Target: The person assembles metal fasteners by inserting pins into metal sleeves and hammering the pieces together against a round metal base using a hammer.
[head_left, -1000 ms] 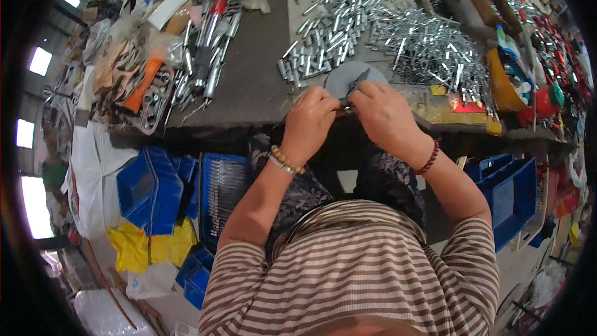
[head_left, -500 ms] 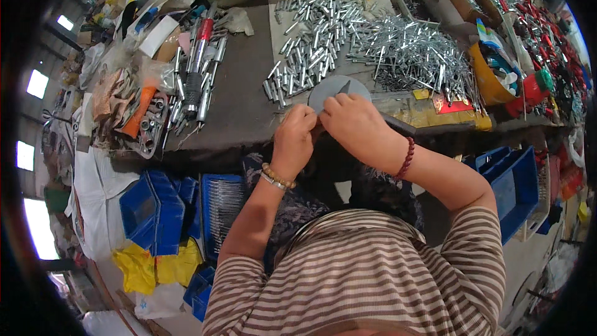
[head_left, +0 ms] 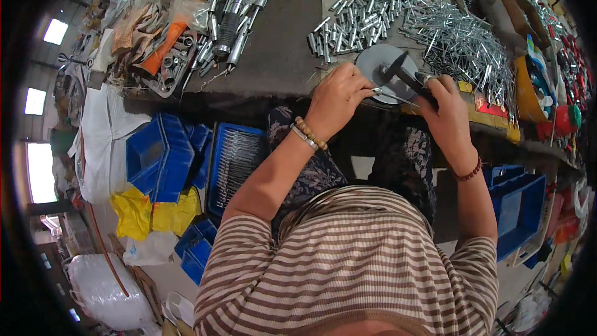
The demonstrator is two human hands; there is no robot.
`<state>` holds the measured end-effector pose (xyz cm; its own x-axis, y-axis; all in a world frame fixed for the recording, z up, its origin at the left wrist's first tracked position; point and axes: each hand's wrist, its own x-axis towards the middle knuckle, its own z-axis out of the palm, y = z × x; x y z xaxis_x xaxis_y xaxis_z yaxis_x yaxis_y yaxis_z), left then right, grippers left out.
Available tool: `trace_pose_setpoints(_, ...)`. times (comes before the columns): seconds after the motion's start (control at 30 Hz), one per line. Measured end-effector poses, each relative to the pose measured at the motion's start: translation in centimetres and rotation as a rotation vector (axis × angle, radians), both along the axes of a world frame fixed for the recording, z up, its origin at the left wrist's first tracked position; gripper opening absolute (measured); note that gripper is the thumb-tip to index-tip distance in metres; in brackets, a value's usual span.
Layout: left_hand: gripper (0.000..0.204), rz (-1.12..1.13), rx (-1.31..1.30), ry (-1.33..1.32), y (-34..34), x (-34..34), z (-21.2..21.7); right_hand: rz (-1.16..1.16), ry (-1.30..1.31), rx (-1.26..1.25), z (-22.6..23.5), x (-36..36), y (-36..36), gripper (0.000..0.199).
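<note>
The left hand (head_left: 336,96) pinches a thin metal pin (head_left: 390,94), its long axis pointing right toward the right hand (head_left: 444,109); those fingers wrap a dark tool (head_left: 407,76), apparently, over the grey disc (head_left: 376,65) at the counter (head_left: 273,56) edge.

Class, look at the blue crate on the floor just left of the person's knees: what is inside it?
The blue crate holds rows of thin, pale metal rods or pins lying side by side. Its right part is covered by the person's patterned trouser leg, so the contents there and beneath the top layer cannot be seen.
</note>
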<state>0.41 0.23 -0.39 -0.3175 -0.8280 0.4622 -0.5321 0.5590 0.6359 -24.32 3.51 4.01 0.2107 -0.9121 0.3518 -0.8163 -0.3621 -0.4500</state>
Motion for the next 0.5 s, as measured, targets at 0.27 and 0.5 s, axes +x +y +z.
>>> trace_pose_setpoints(0.27,0.009,-0.028,-0.002,0.042,0.0,-0.1,0.0,0.081,-0.03,-0.053,-0.9,1.4,3.4,0.019)
trace_pose_setpoints(0.5,0.01,-0.036,0.055,0.039,0.2,0.3,0.4,0.077,-0.37,0.034,1.3,0.6,1.4,0.019)
